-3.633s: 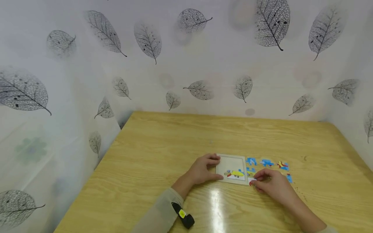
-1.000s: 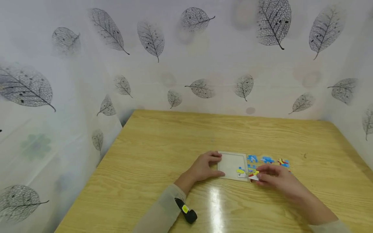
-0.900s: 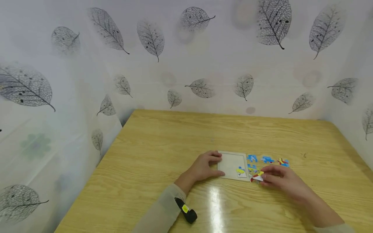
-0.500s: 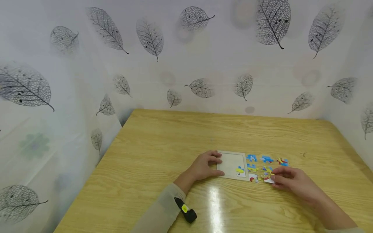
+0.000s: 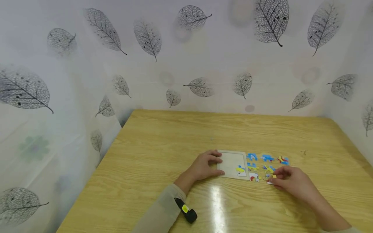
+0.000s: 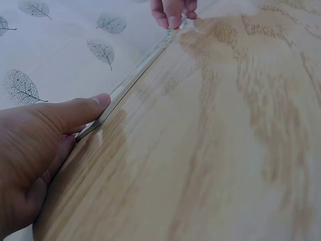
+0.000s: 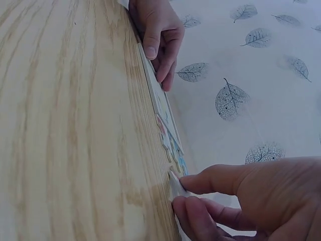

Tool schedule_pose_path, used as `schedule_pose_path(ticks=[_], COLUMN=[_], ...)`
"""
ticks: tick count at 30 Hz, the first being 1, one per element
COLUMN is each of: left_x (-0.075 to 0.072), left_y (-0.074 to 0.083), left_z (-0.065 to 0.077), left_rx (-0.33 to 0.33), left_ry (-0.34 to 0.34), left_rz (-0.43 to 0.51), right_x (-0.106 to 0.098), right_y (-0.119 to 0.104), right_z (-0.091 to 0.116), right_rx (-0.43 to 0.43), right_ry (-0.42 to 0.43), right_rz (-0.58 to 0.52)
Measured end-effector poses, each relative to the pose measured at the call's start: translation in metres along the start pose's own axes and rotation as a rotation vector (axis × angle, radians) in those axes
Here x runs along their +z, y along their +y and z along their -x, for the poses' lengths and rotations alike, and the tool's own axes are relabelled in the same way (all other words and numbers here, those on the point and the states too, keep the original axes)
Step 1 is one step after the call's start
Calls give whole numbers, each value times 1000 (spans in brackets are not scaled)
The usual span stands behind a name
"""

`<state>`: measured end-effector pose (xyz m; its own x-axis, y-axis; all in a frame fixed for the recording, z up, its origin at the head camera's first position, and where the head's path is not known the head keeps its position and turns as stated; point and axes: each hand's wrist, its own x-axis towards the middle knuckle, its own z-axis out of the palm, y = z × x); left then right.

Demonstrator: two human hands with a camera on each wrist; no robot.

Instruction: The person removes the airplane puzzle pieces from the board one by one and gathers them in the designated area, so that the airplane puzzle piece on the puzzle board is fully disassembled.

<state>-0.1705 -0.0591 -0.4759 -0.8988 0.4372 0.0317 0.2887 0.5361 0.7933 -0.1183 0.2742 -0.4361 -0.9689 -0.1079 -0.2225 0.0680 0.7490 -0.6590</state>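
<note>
A pale square puzzle tray (image 5: 230,161) lies flat on the table, one yellow, blue and white piece (image 5: 240,170) in its lower right corner. My left hand (image 5: 202,166) grips the tray's left side; in the left wrist view the thumb (image 6: 83,111) presses its edge. Just right of the tray, my right hand (image 5: 294,183) pinches a white and yellow puzzle piece (image 5: 270,183) low at the table, partly hidden by the fingers. In the right wrist view that piece (image 7: 177,186) sits between thumb and fingers. A white piece with a red patch (image 5: 253,177) lies left of it.
Several loose puzzle pieces form rows right of the tray, among them a blue piece (image 5: 252,157), a red and yellow one (image 5: 282,160) and a yellow one (image 5: 268,169). A leaf-patterned sheet (image 5: 201,58) hangs behind the wooden table (image 5: 175,136).
My right hand has carried its piece rightward from the tray's right edge, down beside the loose pieces. Earlier more of the picture lay in the tray. My left hand has stayed put.
</note>
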Motion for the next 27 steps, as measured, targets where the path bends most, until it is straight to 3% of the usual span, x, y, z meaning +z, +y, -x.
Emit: schedule_pose_path(ticks=[5,15,22,27], left_x=[0,-1,2,1], left_y=[1,2,1,0], left_z=[0,0,0,0], left_rx=[-2,-3,3,18], left_ry=[1,-10,-6,4], left_rz=[6,17,16,-4], right_x=[-1,4,20,30], right_y=[-9,-24,-39,-57], right_z=[-4,-6,-12,-22], right_rx=[1,-31,-149,-183], right_ry=[19,-38,-68,-119], right_rz=[100,-16,-31,-88])
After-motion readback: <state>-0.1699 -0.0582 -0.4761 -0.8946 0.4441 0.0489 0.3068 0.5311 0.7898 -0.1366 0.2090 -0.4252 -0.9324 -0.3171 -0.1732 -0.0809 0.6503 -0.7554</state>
